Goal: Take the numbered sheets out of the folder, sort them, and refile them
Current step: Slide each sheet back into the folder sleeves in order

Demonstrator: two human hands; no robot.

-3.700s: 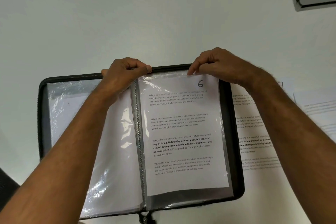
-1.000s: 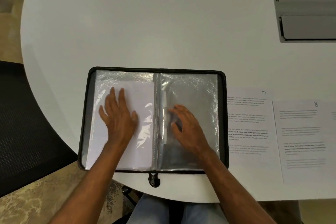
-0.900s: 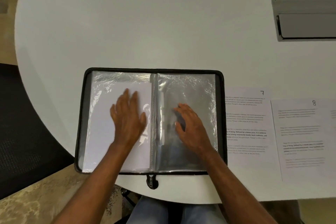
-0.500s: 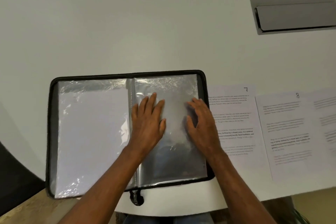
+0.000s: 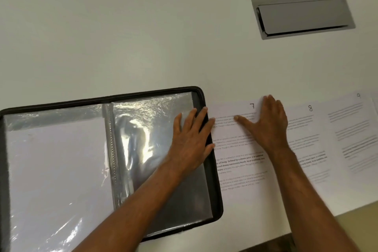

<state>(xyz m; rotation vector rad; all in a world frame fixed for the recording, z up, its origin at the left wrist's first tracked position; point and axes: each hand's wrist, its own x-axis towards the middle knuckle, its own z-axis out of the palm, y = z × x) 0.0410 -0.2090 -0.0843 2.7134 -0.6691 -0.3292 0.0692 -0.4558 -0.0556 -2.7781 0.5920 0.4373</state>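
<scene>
The black zip folder (image 5: 212,180) lies open on the white table, its clear sleeves showing. The left sleeve (image 5: 57,170) holds a white sheet; the right sleeve (image 5: 147,125) looks empty. My left hand (image 5: 192,139) lies flat with straight fingers on the folder's right edge. To the right of the folder lies the sheet marked 7 (image 5: 239,161), and my right hand (image 5: 268,125) rests flat on its top part, thumb spread. Further right lie the sheet marked 8 (image 5: 308,141) and the sheet marked 9 (image 5: 353,139).
A grey recessed panel (image 5: 296,0) is set into the table at the back right. The table's near edge (image 5: 306,223) runs just below the sheets. The white tabletop (image 5: 122,26) stretches behind the folder.
My right hand left the folder's right sleeve and moved right onto sheet 7. My left hand slid from the left page across to the folder's right edge. The view shifted right.
</scene>
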